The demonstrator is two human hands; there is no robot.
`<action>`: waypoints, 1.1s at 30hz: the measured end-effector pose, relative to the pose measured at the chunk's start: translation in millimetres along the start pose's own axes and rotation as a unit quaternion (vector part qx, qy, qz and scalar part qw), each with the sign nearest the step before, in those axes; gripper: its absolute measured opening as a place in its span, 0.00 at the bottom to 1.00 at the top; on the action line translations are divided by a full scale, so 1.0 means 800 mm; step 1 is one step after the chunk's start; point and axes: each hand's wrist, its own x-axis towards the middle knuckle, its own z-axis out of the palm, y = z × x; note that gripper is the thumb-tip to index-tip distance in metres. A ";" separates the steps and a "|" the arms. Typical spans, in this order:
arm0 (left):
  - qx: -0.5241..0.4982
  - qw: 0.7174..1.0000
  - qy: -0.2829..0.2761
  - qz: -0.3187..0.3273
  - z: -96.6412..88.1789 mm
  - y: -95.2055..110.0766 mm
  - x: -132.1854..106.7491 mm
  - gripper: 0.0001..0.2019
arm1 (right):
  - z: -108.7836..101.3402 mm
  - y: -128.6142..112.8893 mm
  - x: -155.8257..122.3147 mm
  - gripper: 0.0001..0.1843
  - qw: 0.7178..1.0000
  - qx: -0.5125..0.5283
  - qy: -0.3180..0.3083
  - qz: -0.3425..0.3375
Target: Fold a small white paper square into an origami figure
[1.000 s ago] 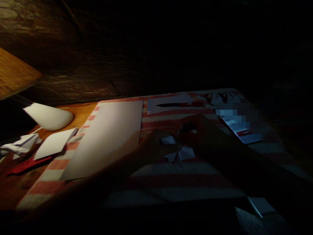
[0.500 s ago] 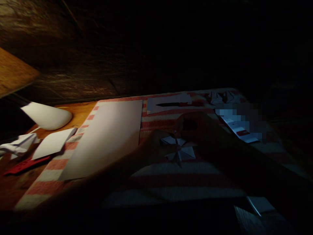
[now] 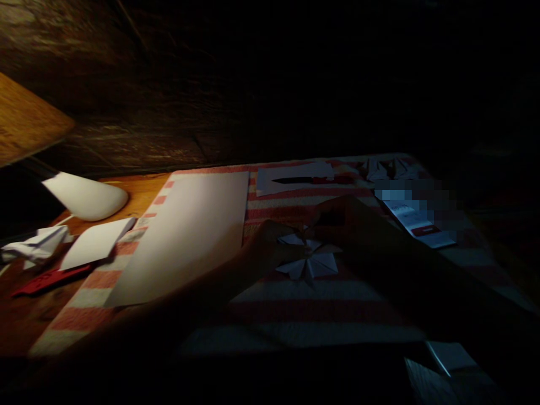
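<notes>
A folded white paper piece [image 3: 321, 264], shaped like an origami flower with pointed petals, is held over the striped cloth [image 3: 295, 332]. My left hand [image 3: 270, 242] grips it from the left, fingers closed at its edge. From the right, my right hand [image 3: 343, 222] pinches at its upper side, thumb and fingers close together. Both hands lie in deep shadow, so the exact finger contact is hard to make out. A large white sheet of paper [image 3: 189, 225] lies to the left of my left hand, partly behind the forearm.
Beyond my hands, a knife [image 3: 312, 180] with a dark blade lies on a smaller paper [image 3: 265, 179]. Folded paper shapes [image 3: 375, 169] sit at the back right, near a lit phone screen [image 3: 411, 219]. At left are a lamp [image 3: 88, 196], crumpled paper [image 3: 37, 244] and a red object [image 3: 50, 279].
The right hand's fingers have shifted slightly and closed in nearer the paper's top. The folded paper's petals look a little more spread at the lower left. The view has moved slightly.
</notes>
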 end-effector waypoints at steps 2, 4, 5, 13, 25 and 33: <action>0.042 0.999 -0.011 0.032 0.001 0.004 -0.002 0.07 | -0.002 0.003 0.001 0.07 1.000 -0.022 -0.014 -0.001; 0.092 0.994 -0.014 0.062 0.002 0.008 -0.004 0.06 | -0.002 0.003 0.001 0.08 0.999 -0.033 -0.025 -0.005; 0.109 0.991 -0.014 0.072 0.002 0.009 -0.006 0.07 | -0.002 0.002 0.001 0.09 0.999 -0.034 -0.026 -0.005; 0.076 0.991 -0.032 0.105 0.007 0.002 -0.007 0.10 | -0.002 -0.003 0.002 0.11 0.999 -0.051 -0.005 -0.015; 0.147 0.984 -0.054 0.083 0.001 0.002 -0.007 0.14 | 0.008 0.004 0.001 0.11 0.998 0.051 -0.018 0.018; 0.093 0.993 -0.029 0.065 0.007 0.003 -0.010 0.11 | 0.000 0.004 0.004 0.12 0.999 0.015 -0.034 -0.020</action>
